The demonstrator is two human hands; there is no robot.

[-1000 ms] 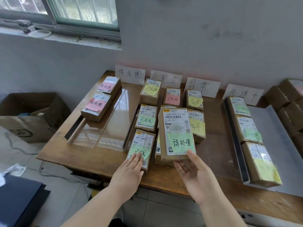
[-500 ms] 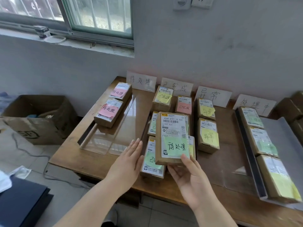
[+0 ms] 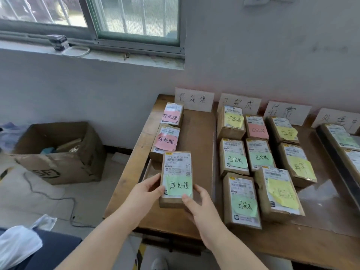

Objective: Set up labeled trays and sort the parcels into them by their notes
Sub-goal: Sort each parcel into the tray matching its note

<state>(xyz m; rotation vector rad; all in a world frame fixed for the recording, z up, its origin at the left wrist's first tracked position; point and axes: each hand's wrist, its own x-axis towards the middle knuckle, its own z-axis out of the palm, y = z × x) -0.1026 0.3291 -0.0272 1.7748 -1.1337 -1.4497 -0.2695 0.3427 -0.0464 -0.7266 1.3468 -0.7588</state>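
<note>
Green-note parcel is now over the clear tray at the bench's left end, just in front of 2 pink-note parcels. Half a second ago it was above the middle group, in the right hand only. The left hand has joined, and both grip its near end with fingers curled round the sides. Middle group: 6 parcels. Yellow-note pair beside it: 2. Label cards: 4, the last cut off. Dark tray is cut off at the frame edge, with 2 parcels partly seen. Can't tell whether the held parcel touches the tray.

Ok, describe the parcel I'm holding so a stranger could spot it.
On the wooden table, find the leftmost column, below the 待处理 sign. The nearest parcel there, held by the left hand and right hand, is it. Its note is green; the two parcels behind have pink notes.
</note>
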